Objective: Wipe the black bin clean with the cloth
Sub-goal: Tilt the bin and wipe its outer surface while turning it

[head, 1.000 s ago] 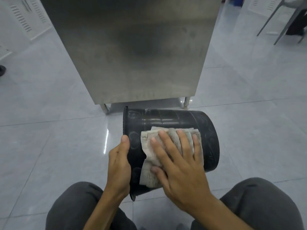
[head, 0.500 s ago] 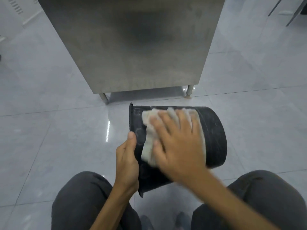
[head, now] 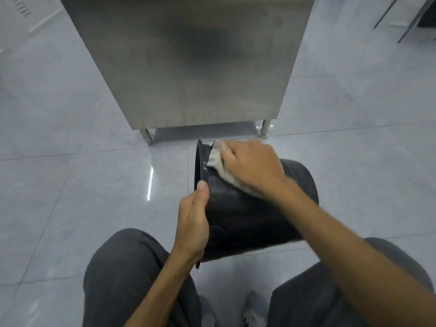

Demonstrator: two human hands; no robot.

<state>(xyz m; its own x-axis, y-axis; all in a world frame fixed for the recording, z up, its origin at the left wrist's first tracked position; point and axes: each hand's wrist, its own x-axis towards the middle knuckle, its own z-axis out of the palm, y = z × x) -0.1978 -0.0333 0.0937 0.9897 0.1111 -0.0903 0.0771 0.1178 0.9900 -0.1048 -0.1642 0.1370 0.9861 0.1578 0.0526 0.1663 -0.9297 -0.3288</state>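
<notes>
Currently, black bin [head: 247,215]: sideways, between the knees [head: 132,267]
Handling: likely light, stiff, slick plastic; hold by rim [head: 197,161]
Left hand [head: 192,223]: pinches rim
Right hand [head: 252,166]: fingers curled, pressing cloth [head: 215,158] near rim

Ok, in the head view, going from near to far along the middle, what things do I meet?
Shoes, left hand gripping the black bin, right hand on the cloth, steel cabinet.
</notes>
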